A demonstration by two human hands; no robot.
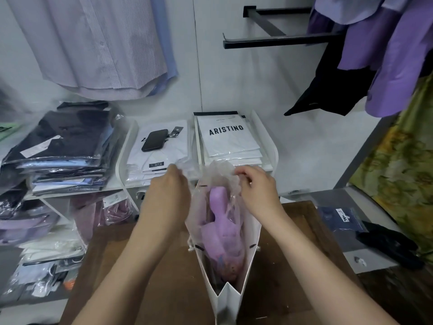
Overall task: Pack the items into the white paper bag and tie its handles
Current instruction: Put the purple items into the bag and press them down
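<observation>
Purple garment in clear wrap, halfway into bag

L hand (167,195) & R hand (256,186) fingers pinched on plastic wrap (219,171) w/ purple garment (220,221) inside white paper bag (230,299) on tabletop (145,266).

We read "ARISTINO" in black capitals on the white packet (226,137) topping the stack just right of the phone (154,140); other labels there remain illegible.

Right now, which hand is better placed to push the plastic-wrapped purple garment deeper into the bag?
Right hand, probably. It already pinches the clear plastic wrap directly above the white paper bag. The left hand sits left of the bag's opening, touching only the wrap's edge.
</observation>
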